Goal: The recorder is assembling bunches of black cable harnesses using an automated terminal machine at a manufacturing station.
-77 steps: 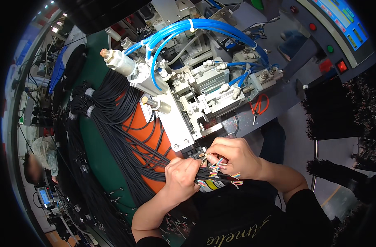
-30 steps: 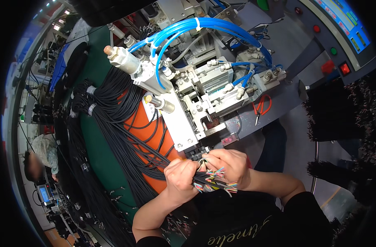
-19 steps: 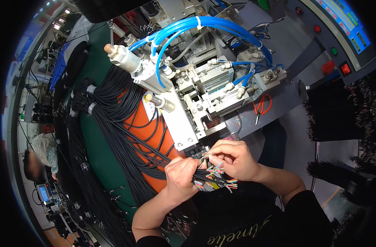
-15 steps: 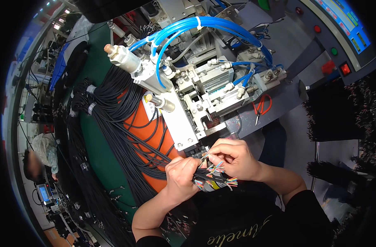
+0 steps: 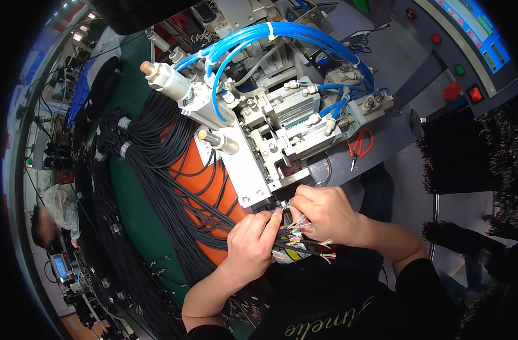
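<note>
My left hand (image 5: pixel 251 241) is closed with its fingertips pinched at the front edge of a pneumatic machine (image 5: pixel 243 178). Thumb and fingers of my right hand (image 5: pixel 325 214) close on a cable end beside it. What lies right between the fingertips is small and partly hidden. Several black cable ends with splayed, multicoloured wires (image 5: pixel 297 228) poke out toward me below the hands. They lie over a rounded part with a yellow label (image 5: pixel 296 253). Black cables (image 5: pixel 185 195) run in from the left, passing behind my left hand.
Blue air hoses (image 5: pixel 247 38) arch over the machine. Red-handled snips (image 5: pixel 362 148) lie on the grey bench at its right. An orange surface (image 5: pixel 213 195) lies under the cables. A screen panel (image 5: pixel 488 45) with buttons stands far right. Another person (image 5: pixel 58 215) sits at the far left.
My right hand has shifted slightly up and to the right, and its fingers have moved. My left fingers now stretch farther toward the machine. The coloured wire ends have spread apart.
</note>
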`<state>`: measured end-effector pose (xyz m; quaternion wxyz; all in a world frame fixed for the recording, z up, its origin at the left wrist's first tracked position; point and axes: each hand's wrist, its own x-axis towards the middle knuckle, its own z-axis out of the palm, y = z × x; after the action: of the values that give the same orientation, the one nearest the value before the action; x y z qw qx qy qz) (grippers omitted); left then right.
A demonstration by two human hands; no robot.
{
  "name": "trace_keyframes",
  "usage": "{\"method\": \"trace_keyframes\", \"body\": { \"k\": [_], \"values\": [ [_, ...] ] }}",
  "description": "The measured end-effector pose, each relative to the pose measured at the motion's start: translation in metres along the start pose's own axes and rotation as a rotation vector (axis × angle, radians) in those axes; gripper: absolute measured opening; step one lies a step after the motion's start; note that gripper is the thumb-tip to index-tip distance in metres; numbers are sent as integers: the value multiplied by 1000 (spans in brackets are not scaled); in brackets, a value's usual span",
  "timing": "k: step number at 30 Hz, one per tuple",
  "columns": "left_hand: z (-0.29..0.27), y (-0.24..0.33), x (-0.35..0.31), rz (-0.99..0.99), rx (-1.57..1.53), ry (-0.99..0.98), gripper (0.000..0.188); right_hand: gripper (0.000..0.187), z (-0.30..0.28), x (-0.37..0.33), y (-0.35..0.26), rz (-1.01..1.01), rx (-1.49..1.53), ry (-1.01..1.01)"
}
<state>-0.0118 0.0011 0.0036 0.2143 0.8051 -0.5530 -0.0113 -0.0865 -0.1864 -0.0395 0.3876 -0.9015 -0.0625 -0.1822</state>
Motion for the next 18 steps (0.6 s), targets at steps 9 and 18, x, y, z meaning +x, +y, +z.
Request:
{"method": "trace_keyframes", "body": {
  "k": [9,18],
  "values": [
    [2,1,2,-22,-5,-10,51,10,5,0,3,-17,-6,32],
    [-6,5,10,57,117,-147,45,11,-5,8,0,-1,-142,-163]
  ]
}}
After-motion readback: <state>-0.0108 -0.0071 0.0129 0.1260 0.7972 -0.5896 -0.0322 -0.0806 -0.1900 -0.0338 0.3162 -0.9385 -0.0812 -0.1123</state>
